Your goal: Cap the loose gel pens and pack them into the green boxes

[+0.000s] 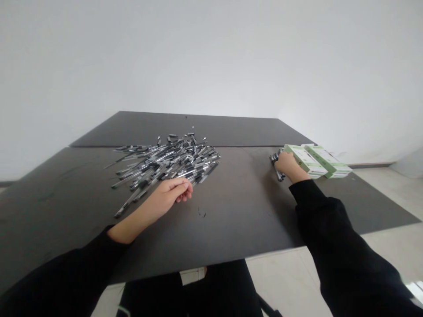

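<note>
A spread-out pile of clear-barrelled pens (165, 160) with dark ends lies left of centre on the dark table. Just at the pile's near edge is my left hand (176, 189), its fingers curled in and thumb against them; nothing shows in it. Far to the right, my right hand (287, 164) is closed around a small bunch of pens (276, 167), whose ends stick out on its left side. That hand is right beside the left one of two green-and-white boxes (306, 162) and hides part of it.
The second green-and-white box (328, 163) lies alongside the first. Small loose pieces (191, 134) are scattered behind the pile. The dark table (231, 211) has a seam across it, with a white wall (211, 57) behind. Small dark specks lie near the middle.
</note>
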### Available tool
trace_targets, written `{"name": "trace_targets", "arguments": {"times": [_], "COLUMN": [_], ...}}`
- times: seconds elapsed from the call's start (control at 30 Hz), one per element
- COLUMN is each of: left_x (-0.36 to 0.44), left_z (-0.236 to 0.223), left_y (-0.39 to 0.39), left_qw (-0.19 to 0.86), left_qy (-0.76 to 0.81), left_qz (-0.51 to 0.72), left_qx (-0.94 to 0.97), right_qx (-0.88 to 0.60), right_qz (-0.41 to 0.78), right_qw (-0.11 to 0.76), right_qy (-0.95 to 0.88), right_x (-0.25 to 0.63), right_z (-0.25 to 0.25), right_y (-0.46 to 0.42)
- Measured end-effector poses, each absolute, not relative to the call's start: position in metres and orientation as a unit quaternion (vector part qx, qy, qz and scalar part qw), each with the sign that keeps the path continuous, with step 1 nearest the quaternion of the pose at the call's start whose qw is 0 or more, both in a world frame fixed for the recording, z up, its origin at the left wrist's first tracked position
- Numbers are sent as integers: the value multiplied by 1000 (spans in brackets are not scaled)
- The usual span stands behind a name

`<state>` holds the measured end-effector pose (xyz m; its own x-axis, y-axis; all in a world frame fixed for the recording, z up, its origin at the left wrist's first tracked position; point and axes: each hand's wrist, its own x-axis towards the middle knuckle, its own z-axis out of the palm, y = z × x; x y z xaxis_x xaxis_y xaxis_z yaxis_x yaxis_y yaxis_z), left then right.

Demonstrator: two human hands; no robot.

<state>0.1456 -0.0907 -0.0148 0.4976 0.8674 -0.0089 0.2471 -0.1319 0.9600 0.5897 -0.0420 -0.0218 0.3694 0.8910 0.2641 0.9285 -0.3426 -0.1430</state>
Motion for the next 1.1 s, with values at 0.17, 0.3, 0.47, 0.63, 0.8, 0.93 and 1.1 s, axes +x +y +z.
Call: {"name": "trace_targets", "arguments": {"times": [0.17, 0.3, 0.47, 0.63, 0.8, 0.93, 1.1], "left_x": [143, 144, 142, 141, 141, 141, 140], "left_z": [-10, -10, -10, -10, -7, -6, -7], "left_y": [-90, -91, -92, -93, -95, -96, -96], "left_qw": [512, 501, 491, 484, 459, 460, 457], "left_qy": [406, 412, 404, 399, 399, 395, 403], "left_qz": [308, 292, 284, 270, 254, 242, 235], "left_qx": [692, 702, 718, 730, 752, 757, 757], "right_qx": [-870, -886, -856, -817, -810, -810, -790], "right_qz": [-65, -44, -21, -16, -16, -34, -63], "right_qw": [122, 126, 108, 87, 97, 138, 171], "right_qy": [-474, -445, -505, -570, -578, -569, -585], "right_x": [591, 592, 586, 581, 581, 580, 576], "right_z": [-46, -54, -58, -60, -57, -53, -46], "right_y": [-32, -33, -37, -44, -47, -51, -55]}}
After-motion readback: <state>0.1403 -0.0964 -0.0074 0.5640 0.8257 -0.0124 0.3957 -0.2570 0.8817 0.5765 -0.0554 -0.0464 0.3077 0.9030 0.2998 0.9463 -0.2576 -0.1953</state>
